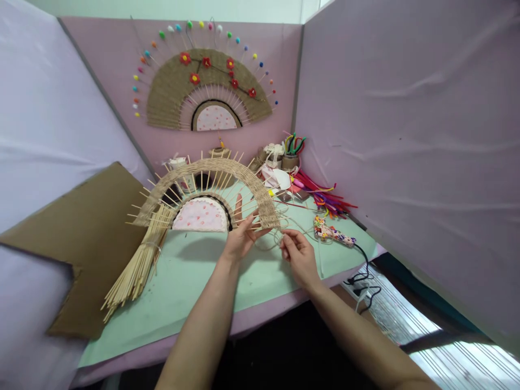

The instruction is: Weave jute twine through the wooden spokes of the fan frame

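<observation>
A half-round fan of thin wooden sticks woven with jute twine (211,169) stands tilted over the green table top (182,292); its core is a white half-disc with pink dots (202,215). My left hand (242,234) grips the sticks at the fan's right end, fingers closed among them. My right hand (298,254) pinches the loose jute twine (280,225) just right of the weave's edge.
A bundle of spare sticks (136,271) lies at the left beside a brown cardboard sheet (85,233). A patterned glue gun (331,233) with a black cord lies at the right. Pipe cleaners (325,197), cups and scraps crowd the back right. A finished fan (207,89) hangs on the pink wall.
</observation>
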### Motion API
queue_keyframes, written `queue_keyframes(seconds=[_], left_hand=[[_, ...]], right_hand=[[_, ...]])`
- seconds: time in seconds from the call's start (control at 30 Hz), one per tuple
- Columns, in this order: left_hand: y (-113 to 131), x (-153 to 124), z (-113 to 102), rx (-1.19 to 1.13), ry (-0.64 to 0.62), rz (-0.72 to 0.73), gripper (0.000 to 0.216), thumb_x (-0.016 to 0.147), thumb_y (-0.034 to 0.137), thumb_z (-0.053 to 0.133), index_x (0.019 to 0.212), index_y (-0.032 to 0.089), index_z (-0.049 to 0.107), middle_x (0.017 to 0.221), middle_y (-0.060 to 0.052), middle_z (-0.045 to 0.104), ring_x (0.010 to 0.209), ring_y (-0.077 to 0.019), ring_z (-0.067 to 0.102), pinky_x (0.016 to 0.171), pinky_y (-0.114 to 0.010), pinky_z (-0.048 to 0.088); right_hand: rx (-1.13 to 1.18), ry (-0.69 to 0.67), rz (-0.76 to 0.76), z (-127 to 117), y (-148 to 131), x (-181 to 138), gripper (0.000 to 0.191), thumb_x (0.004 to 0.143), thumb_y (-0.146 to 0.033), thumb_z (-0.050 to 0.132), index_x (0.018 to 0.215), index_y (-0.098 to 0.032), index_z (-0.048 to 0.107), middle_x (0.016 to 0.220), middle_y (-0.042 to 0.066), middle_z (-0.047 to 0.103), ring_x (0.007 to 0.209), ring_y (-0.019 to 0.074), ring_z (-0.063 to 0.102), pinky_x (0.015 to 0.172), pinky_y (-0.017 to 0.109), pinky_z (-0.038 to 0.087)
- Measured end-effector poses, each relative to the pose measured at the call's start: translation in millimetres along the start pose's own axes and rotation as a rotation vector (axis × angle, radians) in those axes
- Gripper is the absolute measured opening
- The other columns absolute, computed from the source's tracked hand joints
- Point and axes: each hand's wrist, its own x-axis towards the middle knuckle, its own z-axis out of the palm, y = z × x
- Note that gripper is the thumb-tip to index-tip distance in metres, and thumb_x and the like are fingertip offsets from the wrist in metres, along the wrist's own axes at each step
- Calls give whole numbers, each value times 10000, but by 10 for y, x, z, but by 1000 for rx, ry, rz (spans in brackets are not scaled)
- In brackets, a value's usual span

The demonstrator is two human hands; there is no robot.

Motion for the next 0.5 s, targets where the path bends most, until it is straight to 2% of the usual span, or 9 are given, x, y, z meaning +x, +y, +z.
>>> queue_keyframes(seconds=[0.1,0.23,0.33,0.5], left_hand=[[13,4,-14,-1,20,1,788,836,138,607,1477,410,240,1198,-35,666,864,-211,700,834,-453,551],[16,7,-11,10,11,7,788,834,135,607,1476,413,243,1193,-37,666,865,-227,701,795,-447,566],[29,11,-8,3,31,-1,783,837,129,599,1475,413,246,1190,-39,668,885,-233,698,807,-462,562],[32,12,-19,15,30,-34,774,835,124,598,1475,398,260,1164,-41,678,852,-225,702,817,-464,560]], right_hand=[[-101,2,-52,-25,-29,-11,216,819,-374,658,946,-199,674,642,-37,577,494,84,417,473,214,332],[-262,-50,-109,-38,-107,-42,184,816,-342,661,931,-205,698,640,-24,596,561,117,485,553,242,380],[-356,-82,-146,-54,-191,-61,163,796,-321,680,908,-206,708,657,-16,611,578,127,493,557,250,375],[-476,-21,-329,-149,-352,17,104,818,-294,658,856,-230,730,743,4,632,625,139,502,602,271,385]])
